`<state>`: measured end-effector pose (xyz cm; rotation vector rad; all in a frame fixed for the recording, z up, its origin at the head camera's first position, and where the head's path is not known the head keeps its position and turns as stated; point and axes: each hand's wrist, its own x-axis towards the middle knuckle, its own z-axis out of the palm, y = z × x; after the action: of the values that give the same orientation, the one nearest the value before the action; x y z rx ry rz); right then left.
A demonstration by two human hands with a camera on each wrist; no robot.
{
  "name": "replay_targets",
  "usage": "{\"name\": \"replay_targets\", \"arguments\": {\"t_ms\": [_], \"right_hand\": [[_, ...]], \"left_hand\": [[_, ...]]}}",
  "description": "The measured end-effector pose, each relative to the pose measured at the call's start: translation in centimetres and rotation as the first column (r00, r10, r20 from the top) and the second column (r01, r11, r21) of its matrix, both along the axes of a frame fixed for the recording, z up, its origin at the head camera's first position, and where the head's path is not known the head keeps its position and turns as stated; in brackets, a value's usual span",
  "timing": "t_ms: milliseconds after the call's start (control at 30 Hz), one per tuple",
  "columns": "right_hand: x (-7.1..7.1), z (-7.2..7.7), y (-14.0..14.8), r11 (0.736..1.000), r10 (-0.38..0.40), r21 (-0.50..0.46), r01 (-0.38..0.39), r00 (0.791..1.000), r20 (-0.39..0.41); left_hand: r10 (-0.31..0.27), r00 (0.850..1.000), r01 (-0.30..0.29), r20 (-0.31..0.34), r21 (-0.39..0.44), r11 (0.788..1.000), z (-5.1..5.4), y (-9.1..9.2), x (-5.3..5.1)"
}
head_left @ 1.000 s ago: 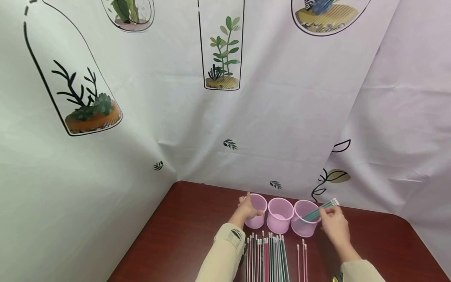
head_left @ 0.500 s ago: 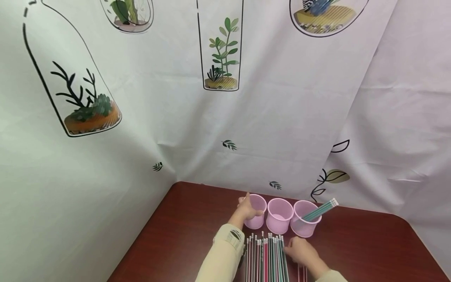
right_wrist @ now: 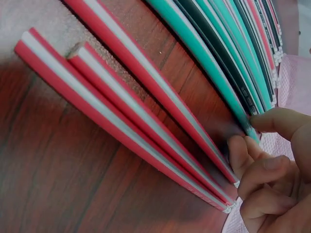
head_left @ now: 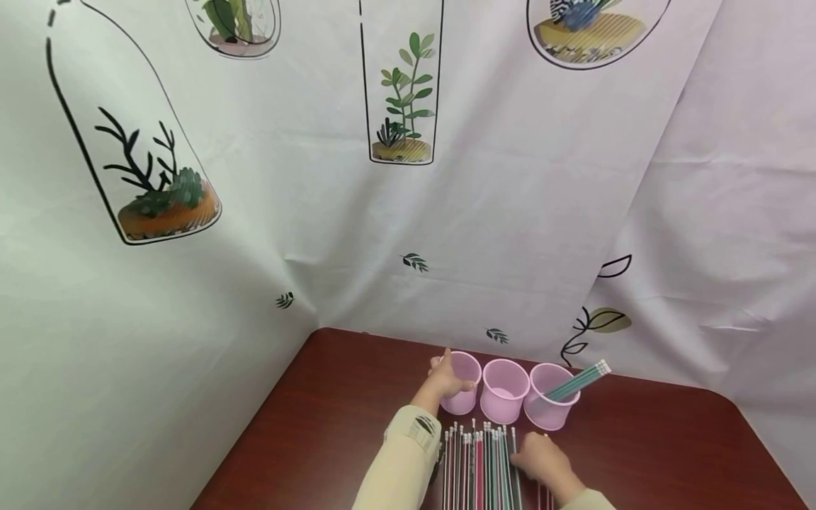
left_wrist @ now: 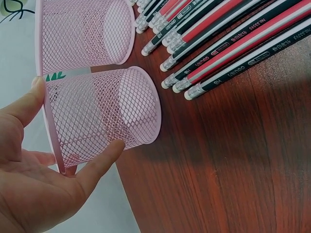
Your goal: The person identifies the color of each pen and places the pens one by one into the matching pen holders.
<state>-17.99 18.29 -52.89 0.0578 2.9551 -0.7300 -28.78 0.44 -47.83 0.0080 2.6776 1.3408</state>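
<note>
My left hand point(head_left: 446, 380) holds the leftmost of three pink mesh pencil cups point(left_wrist: 87, 111). In the left wrist view its fingers are spread over the rim and along the side. My right hand point(head_left: 545, 462) is at the right edge of a row of pencils point(head_left: 474, 474). Thumb and finger pinch the eraser end of a green pencil point(right_wrist: 194, 48), seen in the right wrist view. Beneath that hand lie three red-and-white pencils point(right_wrist: 121, 124), apart from the row. Several green pencils point(head_left: 576, 382) lean in the right cup point(head_left: 550, 418), erasers up.
The middle cup point(head_left: 503, 409) stands between the other two, close beside them. Behind the dark wooden table point(head_left: 357, 397) hangs a white cloth point(head_left: 510, 234) printed with plants. The row mixes black, red and green pencils, erasers toward the cups.
The right hand has let go of the green pencils in the right cup and moved left and nearer to the row, where it pinches another green pencil. The left hand stays on its cup.
</note>
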Motion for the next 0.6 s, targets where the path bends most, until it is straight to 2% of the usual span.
{"name": "replay_targets", "arguments": {"t_ms": [167, 367, 600], "right_hand": [[-0.15, -0.24, -0.36, 0.999, -0.045, 0.017, 0.044, 0.999, 0.012], [-0.17, -0.26, -0.68, 0.999, -0.047, 0.017, 0.047, 0.999, 0.010], [-0.12, 0.28, -0.59, 0.997, -0.076, -0.025, 0.076, 0.997, -0.004]], "left_hand": [[0.002, 1.000, -0.002, -0.006, 0.003, 1.000, -0.04, 0.00, -0.15], [0.009, 1.000, -0.009, -0.009, -0.002, 1.000, -0.09, 0.03, -0.24], [0.006, 1.000, -0.006, 0.002, -0.003, 1.000, -0.21, 0.00, -0.13]]}}
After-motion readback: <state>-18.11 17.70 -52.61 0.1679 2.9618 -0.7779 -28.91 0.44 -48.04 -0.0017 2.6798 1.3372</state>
